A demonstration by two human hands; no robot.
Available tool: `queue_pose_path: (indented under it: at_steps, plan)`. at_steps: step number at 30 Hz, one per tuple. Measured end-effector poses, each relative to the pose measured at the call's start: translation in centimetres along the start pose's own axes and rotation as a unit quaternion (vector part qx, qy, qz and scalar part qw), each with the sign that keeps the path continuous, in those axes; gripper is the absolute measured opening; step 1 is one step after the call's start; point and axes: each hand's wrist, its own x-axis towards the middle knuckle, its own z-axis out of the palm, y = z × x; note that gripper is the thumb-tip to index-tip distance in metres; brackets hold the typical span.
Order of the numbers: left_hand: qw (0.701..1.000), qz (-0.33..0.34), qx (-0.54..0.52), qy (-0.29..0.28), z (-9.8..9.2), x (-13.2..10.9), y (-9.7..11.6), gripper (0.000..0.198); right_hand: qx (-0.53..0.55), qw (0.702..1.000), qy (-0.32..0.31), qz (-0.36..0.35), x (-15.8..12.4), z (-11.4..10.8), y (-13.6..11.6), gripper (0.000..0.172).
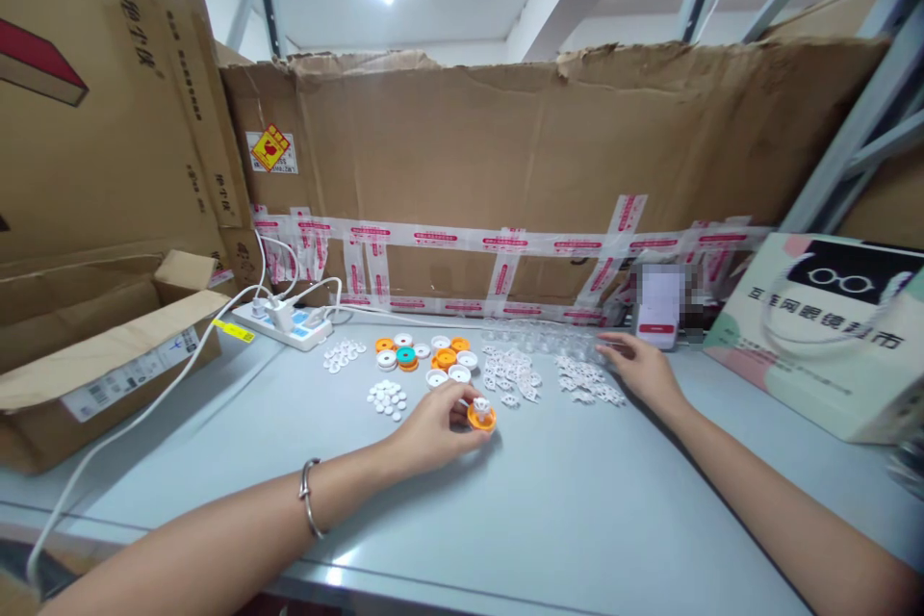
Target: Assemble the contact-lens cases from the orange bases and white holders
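Note:
My left hand point(440, 425) is closed on an orange round cap point(481, 420), held just above the table, with a small white toothed piece point(481, 404) standing in its middle. Farther back on the right, my right hand point(639, 368) reaches to the end of a row of clear plastic pieces point(552, 337). Its fingertips are pinched together there; what they hold is too small to make out. White flower-shaped pieces point(511, 372) lie between the hands, and another pile of clear-white pieces point(586, 379) is beside my right hand. Orange, white and one teal round cap point(405, 356) lie behind my left hand.
Small white discs point(387, 398) and white ring-like pieces point(345, 355) lie left of the caps. A power strip point(283, 323) with cables, an open cardboard box point(108, 356), a phone point(658, 306) and a printed bag point(823, 337) surround the grey table point(563, 510). Tall cardboard point(448, 154) stands behind.

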Motion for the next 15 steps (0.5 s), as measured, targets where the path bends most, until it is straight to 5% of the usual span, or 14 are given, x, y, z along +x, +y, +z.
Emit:
queue_pose_path:
  at_steps: [10, 15]
  plan:
    - [0.997, -0.070, -0.038, 0.016, -0.3, 0.2, 0.1, 0.032, 0.002, 0.998, 0.063, -0.005, -0.2, -0.3, -0.9, 0.026]
    - [0.996, -0.076, -0.035, 0.034, -0.4, 0.4, -0.1, 0.035, 0.072, 0.988, 0.133, -0.025, -1.2, -1.5, -6.0, 0.034]
